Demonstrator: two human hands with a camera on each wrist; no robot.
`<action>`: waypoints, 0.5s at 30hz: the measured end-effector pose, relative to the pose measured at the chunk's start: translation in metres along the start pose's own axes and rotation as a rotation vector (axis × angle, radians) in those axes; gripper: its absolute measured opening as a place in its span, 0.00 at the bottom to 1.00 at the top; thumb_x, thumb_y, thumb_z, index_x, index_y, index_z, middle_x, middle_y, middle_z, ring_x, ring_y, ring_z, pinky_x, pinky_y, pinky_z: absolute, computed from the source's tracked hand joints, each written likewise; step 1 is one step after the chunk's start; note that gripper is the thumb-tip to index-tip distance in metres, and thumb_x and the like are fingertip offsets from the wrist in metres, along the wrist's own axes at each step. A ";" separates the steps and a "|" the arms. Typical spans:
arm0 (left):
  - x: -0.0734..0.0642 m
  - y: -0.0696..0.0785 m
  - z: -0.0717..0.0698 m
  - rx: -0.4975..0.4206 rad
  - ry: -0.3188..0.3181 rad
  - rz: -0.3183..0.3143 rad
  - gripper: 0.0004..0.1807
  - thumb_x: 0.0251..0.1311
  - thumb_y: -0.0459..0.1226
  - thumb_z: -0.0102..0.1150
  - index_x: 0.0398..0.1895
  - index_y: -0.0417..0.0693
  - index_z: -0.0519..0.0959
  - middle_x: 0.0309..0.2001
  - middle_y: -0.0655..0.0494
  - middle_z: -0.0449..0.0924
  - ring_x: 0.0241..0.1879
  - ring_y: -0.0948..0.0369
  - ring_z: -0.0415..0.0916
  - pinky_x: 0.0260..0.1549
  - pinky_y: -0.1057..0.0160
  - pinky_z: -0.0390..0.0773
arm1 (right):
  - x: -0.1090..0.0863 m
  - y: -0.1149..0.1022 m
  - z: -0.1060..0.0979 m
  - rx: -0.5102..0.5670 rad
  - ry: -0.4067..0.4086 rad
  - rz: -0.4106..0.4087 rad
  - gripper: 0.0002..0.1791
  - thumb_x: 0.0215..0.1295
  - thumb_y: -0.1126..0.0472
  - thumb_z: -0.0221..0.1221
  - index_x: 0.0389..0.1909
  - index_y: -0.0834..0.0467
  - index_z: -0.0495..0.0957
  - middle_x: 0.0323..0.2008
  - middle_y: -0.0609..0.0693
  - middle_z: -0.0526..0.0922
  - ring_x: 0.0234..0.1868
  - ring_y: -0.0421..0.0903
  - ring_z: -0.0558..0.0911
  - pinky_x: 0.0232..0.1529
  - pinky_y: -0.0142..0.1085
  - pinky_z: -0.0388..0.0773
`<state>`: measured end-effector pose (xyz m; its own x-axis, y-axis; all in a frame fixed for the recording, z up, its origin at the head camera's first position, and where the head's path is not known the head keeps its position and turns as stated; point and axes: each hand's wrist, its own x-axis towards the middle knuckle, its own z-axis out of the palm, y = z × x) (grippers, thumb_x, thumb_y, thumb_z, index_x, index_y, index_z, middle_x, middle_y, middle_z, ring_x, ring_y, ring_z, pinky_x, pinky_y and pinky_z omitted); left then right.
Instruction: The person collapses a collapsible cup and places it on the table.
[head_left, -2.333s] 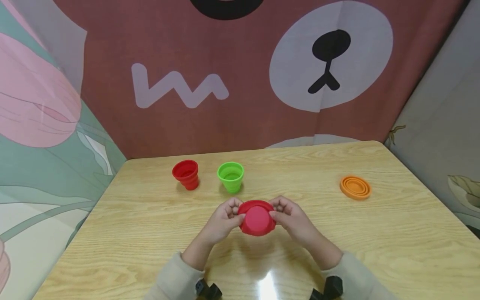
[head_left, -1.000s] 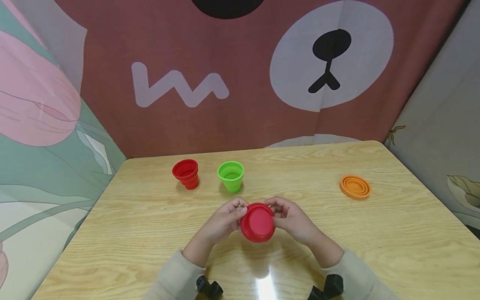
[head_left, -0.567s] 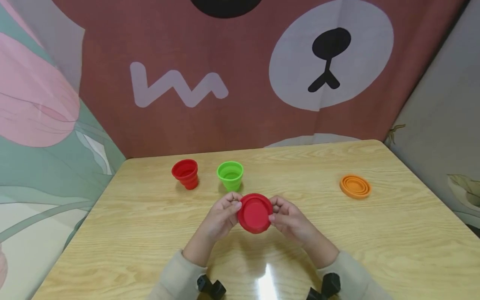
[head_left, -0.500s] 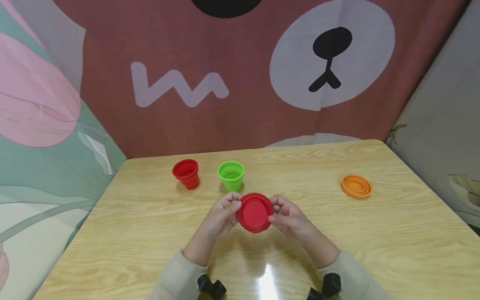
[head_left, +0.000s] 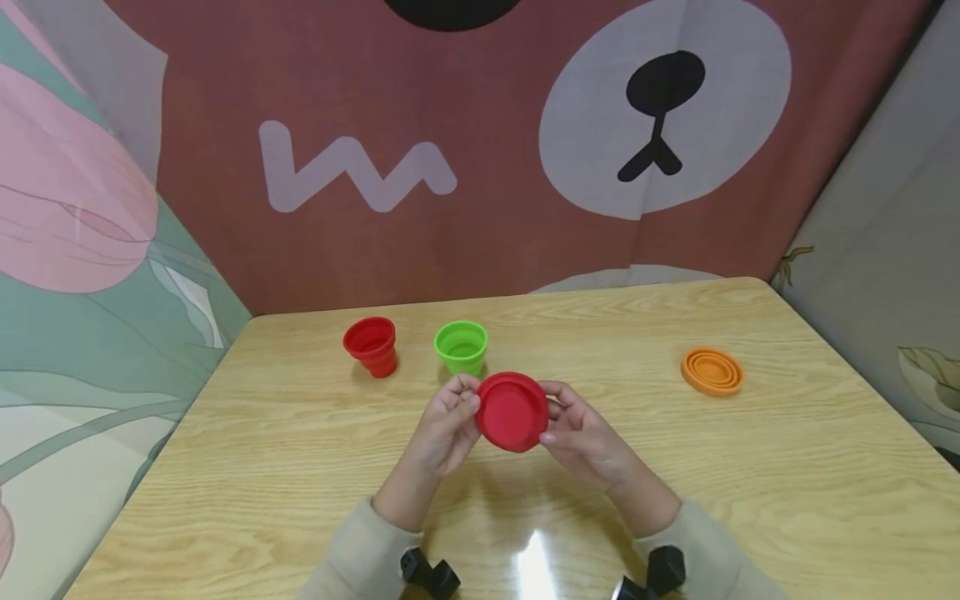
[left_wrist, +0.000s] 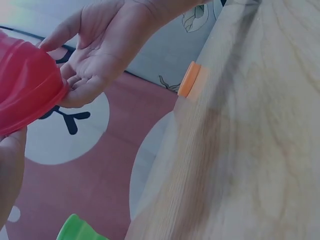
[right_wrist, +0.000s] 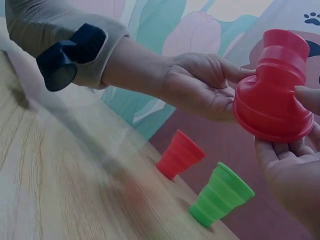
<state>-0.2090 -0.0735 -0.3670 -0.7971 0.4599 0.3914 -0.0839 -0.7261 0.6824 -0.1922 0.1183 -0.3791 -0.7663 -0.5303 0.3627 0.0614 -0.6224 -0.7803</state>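
A red collapsible cup (head_left: 512,412) is held up over the table, its base facing the head camera. My left hand (head_left: 450,425) pinches its rim from the left, thumb on the near side. From the right, my right hand (head_left: 588,442) grips the same rim between thumb and fingers. In the right wrist view the cup (right_wrist: 280,85) shows a narrow base section pulled out, while its wall is dented where my right thumb (right_wrist: 307,98) presses. The wide rim points away from me in the head view, so the cup's inside is hidden.
Behind my hands a second red cup (head_left: 371,346) and a green cup (head_left: 461,346) stand expanded on the wooden table (head_left: 262,467). An orange cup (head_left: 712,372) lies collapsed flat at the right. A bear-print cloth (head_left: 487,250) hangs along the table's back edge.
The red cup has risen and moved slightly away from me with both hands. Its tilt has changed, so its base now faces me more squarely. The other cups have stayed put.
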 end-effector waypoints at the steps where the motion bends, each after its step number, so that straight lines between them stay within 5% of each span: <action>1: 0.000 0.000 0.000 -0.014 0.011 0.004 0.08 0.59 0.24 0.40 0.38 0.41 0.68 0.33 0.56 0.75 0.34 0.64 0.73 0.35 0.70 0.73 | 0.000 0.000 0.000 -0.014 -0.005 0.003 0.26 0.54 0.81 0.42 0.53 0.58 0.61 0.48 0.53 0.71 0.47 0.47 0.71 0.50 0.36 0.67; 7: -0.001 0.000 -0.004 -0.033 0.067 0.012 0.19 0.59 0.20 0.29 0.45 0.36 0.70 0.41 0.51 0.75 0.40 0.61 0.74 0.40 0.68 0.72 | -0.001 -0.002 0.001 -0.206 0.038 0.020 0.26 0.53 0.77 0.51 0.55 0.62 0.60 0.46 0.52 0.73 0.44 0.45 0.74 0.45 0.34 0.71; 15: -0.005 0.001 -0.007 0.066 0.140 -0.035 0.15 0.57 0.23 0.43 0.41 0.43 0.77 0.38 0.54 0.78 0.36 0.63 0.75 0.36 0.69 0.74 | -0.002 -0.009 0.000 -0.272 0.104 0.027 0.23 0.53 0.76 0.52 0.52 0.67 0.62 0.41 0.52 0.76 0.41 0.45 0.76 0.42 0.36 0.73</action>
<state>-0.2093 -0.0798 -0.3728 -0.8705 0.4051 0.2796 -0.0771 -0.6733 0.7354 -0.1910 0.1254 -0.3729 -0.8289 -0.4740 0.2969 -0.0803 -0.4246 -0.9018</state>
